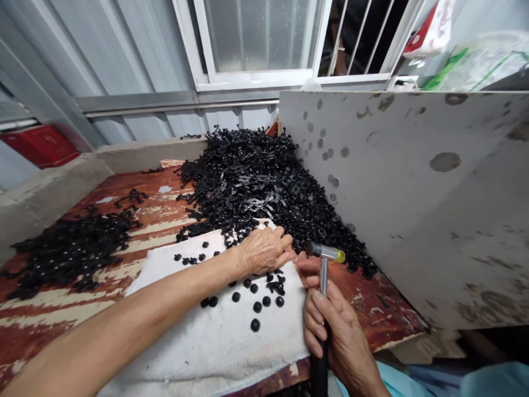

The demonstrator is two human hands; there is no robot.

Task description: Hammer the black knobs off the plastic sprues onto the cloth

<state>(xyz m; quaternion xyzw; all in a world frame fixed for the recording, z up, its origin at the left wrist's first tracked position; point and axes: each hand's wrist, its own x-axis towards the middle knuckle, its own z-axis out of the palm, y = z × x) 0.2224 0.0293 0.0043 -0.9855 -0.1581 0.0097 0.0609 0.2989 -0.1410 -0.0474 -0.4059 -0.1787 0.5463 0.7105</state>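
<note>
My right hand (pixel 336 325) is wrapped round the dark grip of a small hammer (pixel 324 275). The hammer stands upright, its head dark on one end and yellow on the other. Palm down, my left hand (pixel 264 251) rests over the upper right of a white cloth (pixel 223 344), with its fingers apart and slightly bent. Whatever lies under its palm is hidden. Small round black pieces (pixel 255 325) are scattered on the cloth around this hand. Just beyond the fingers rises a large heap of small black parts (pixel 256 171).
Another pile of black parts (pixel 74 248) lies at the left on the worn red-brown table (pixel 155 242). A grey stained board (pixel 413 209) stands along the right side. At the back are a corrugated metal wall (pixel 136 44) and a barred window (pixel 260 38).
</note>
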